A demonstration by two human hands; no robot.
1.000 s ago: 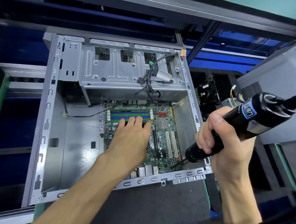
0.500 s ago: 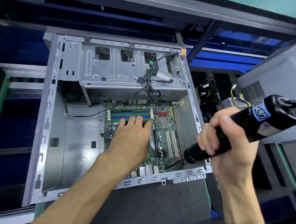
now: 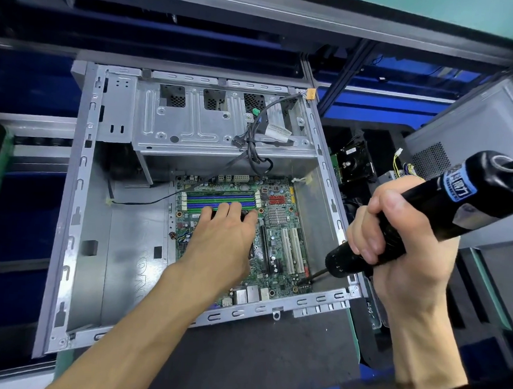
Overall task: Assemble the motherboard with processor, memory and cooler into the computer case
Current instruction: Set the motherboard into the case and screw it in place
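The grey metal computer case (image 3: 79,203) lies open on its side. A green motherboard (image 3: 277,225) sits in its right half, with blue and green memory slots (image 3: 219,199) near the far edge. My left hand (image 3: 223,240) lies flat on the board's middle, fingers straight, hiding what is under the palm. My right hand (image 3: 395,246) grips a black electric screwdriver (image 3: 444,210). Its bit (image 3: 310,279) touches the board's near right corner.
A drive bay (image 3: 193,125) with loose black cables (image 3: 257,152) fills the far part of the case. A second grey case (image 3: 472,128) stands at the right, with a black part (image 3: 355,162) and wires beside it. The screwdriver's cord runs past my right wrist.
My right hand has lowered and tilted the screwdriver, bringing its bit down and left onto the board's near right corner. My left hand has stayed in place.
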